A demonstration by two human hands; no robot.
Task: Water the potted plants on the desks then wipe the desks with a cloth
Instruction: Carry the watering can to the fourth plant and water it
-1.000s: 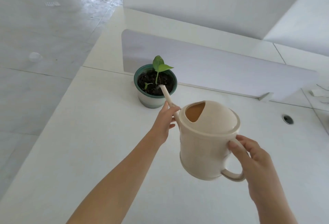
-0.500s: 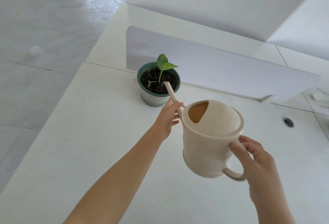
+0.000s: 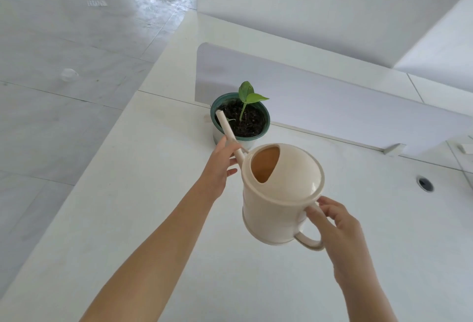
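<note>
A cream watering can [image 3: 279, 193] hangs tilted above the white desk [image 3: 143, 206]. My right hand [image 3: 335, 222] grips its handle at the lower right. My left hand [image 3: 220, 165] holds the thin spout, whose tip reaches over the left rim of the pot. The potted plant [image 3: 240, 117] is a dark green pot with black soil and a small seedling with green leaves, standing against the divider panel. No cloth is visible.
A pale divider panel [image 3: 332, 106] runs along the desk's back edge, with a second desk behind it. A round cable hole [image 3: 425, 183] sits at the right. The desk's left edge drops to a grey tiled floor [image 3: 64, 66].
The spout tip has swung from the middle of the soil toward the pot's left rim. The can has tilted more and both hands shifted with it.
</note>
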